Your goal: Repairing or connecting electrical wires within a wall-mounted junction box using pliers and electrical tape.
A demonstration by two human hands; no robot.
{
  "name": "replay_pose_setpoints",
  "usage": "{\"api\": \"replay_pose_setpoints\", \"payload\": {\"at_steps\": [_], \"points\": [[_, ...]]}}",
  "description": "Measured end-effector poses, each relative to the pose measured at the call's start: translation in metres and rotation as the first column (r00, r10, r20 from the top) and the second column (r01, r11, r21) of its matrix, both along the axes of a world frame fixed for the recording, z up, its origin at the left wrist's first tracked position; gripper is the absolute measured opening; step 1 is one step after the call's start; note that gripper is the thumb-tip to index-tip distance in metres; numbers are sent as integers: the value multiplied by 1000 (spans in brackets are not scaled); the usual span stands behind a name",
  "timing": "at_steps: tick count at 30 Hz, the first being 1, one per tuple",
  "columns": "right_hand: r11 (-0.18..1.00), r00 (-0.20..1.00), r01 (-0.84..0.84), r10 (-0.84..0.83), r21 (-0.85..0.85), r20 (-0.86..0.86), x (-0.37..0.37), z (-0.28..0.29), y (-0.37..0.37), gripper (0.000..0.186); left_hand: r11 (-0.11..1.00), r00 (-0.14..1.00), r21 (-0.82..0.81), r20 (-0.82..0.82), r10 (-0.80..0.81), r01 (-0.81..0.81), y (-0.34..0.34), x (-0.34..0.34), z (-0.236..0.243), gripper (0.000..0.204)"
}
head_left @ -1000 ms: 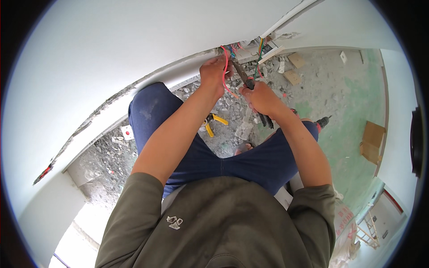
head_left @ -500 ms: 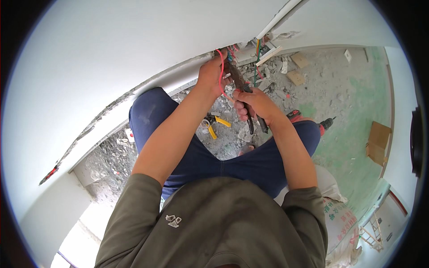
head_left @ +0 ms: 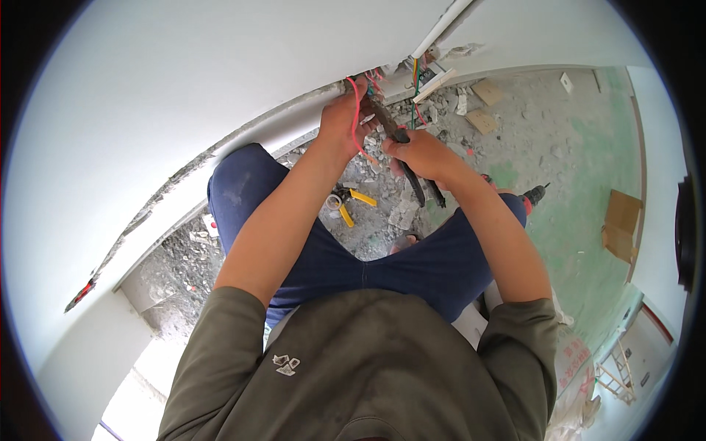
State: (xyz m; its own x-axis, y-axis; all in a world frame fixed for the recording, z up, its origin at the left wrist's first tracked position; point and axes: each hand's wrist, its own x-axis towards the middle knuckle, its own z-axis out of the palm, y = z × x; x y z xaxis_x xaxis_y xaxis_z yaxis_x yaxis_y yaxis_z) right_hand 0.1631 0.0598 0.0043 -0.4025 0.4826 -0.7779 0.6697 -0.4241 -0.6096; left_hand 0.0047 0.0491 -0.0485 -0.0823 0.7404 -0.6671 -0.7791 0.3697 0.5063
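My left hand [head_left: 343,121] is at the foot of the white wall, its fingers closed around wires [head_left: 376,76] coming out of a broken opening. A loose red wire [head_left: 357,110] passes over the back of that hand and hangs toward the floor. In my right hand [head_left: 425,153] is a pair of dark, worn pliers [head_left: 385,117], gripped by the handles, which stick out below my fingers. The pliers' jaws point up and left, right beside my left fingers; what lies between them is hidden.
Yellow-handled wire strippers [head_left: 346,214] and a roll of tape [head_left: 334,201] lie on rubble between my knees. More coloured wires [head_left: 415,72] hang under a white conduit [head_left: 443,28]. Past my right knee is a drill [head_left: 536,197]; cardboard [head_left: 621,226] rests farther right.
My right elbow has swung outward and the right hand has turned over the pliers' handles, whose ends now point more to the right. The left hand stays at the wires; the view has shifted slightly.
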Motion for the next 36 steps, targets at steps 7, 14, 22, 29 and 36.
{"api": "replay_pose_setpoints", "payload": {"at_steps": [7, 14, 22, 29, 36], "points": [[980, 990, 137, -138, -146, 2, -10, 5, -5, 27, 1000, 998, -9, -49, -26, 26, 2, 1, 6, 30], [947, 942, 227, -273, -228, -193, -5, 2, -17, 23, 1000, 999, -2, 51, 1, -1, 5, -4, 1, 28], [412, 195, -327, -851, -851, -487, -16, -55, -46, 19, 1000, 992, 18, 129, -13, 10, 12, -10, -19, 30], [686, 525, 72, -643, -724, -557, -1, -35, -33, 31, 999, 990, 1, 133, -44, 44, 7, -7, -6, 32], [931, 984, -173, 149, 320, 98, 9, 0, -5, 40, 999, 998, 1, 38, -45, 45, 2, -3, 1, 32]]}}
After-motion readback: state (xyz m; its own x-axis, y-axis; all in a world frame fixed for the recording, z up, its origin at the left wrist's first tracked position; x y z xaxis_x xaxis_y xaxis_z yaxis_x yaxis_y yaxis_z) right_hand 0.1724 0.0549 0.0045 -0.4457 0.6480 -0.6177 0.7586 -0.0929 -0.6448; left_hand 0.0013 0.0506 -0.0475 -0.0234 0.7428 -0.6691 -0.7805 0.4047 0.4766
